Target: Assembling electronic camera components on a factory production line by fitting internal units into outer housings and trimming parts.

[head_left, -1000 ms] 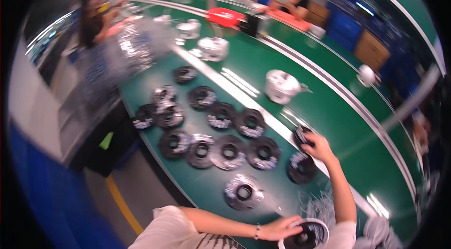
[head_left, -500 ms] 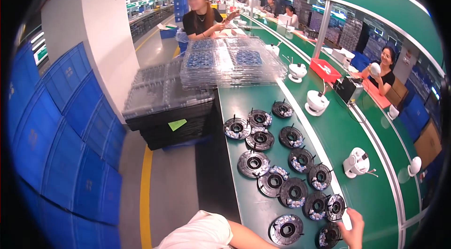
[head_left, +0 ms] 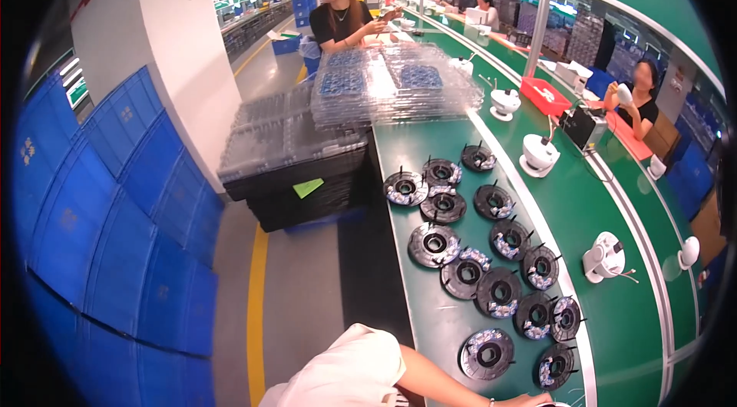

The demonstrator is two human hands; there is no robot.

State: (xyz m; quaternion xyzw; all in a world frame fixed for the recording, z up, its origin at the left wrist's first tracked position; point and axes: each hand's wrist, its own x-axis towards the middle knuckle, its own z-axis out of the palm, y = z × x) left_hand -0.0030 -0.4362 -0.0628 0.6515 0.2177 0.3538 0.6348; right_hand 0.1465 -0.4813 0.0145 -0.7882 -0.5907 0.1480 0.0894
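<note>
My left forearm, in a pale sleeve point(head_left: 345, 368), reaches across the lower edge. My left hand point(head_left: 525, 401) shows only its back at the bottom rim, with a bracelet at the wrist; its fingers are cut off. A sliver of something white with thin wires point(head_left: 566, 402) shows just beside it. My right hand is out of the picture. Closest to my left hand lie a round black base with small circuit parts point(head_left: 554, 367) and another such base point(head_left: 487, 355). Several more of these black bases point(head_left: 434, 245) are spread over the green bench point(head_left: 418, 315).
Stacked clear plastic trays point(head_left: 395, 96) sit at the bench's far end, beside dark trays point(head_left: 307, 169). White rounded devices point(head_left: 605, 257) stand on the green belt point(head_left: 568, 223). Blue crates point(head_left: 115, 238) line the left. A co-worker point(head_left: 342, 19) stands beyond the trays; others sit across the line.
The hand that held a white piece over the right-hand bases has left that spot. My left hand now shows at the lower edge. The whole view has shifted, moving the bench rightward and up.
</note>
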